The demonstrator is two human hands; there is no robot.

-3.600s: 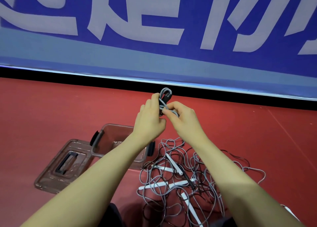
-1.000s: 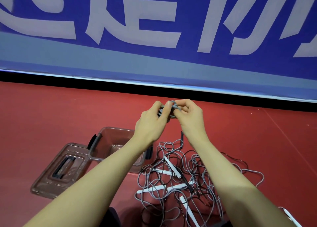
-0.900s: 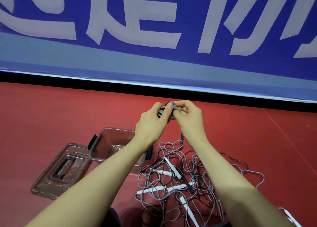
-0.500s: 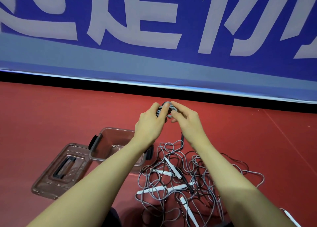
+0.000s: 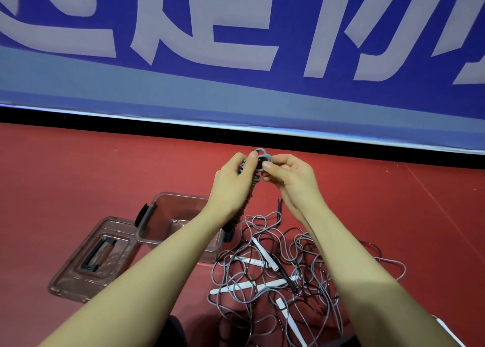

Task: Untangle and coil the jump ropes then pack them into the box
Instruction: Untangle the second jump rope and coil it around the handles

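I hold a grey jump rope wound into a tight bundle in front of me, above the floor. My left hand grips the bundle's upper part. My right hand pinches a small loop at the bundle's top end. Below my arms a tangle of grey and black ropes with several white handles lies on the red floor. A clear brown plastic box with black side latches stands open to the left of the tangle, partly hidden by my left forearm.
The box's lid lies flat on the floor left of the box, black handle up. A blue banner wall with large white characters runs across the back, a black strip at its base. A white object sticks out at the lower right.
The coiled bundle has turned from a compact lump between my fingers to hanging lengthwise below my left hand. My right fingers moved to pinch the top loop.
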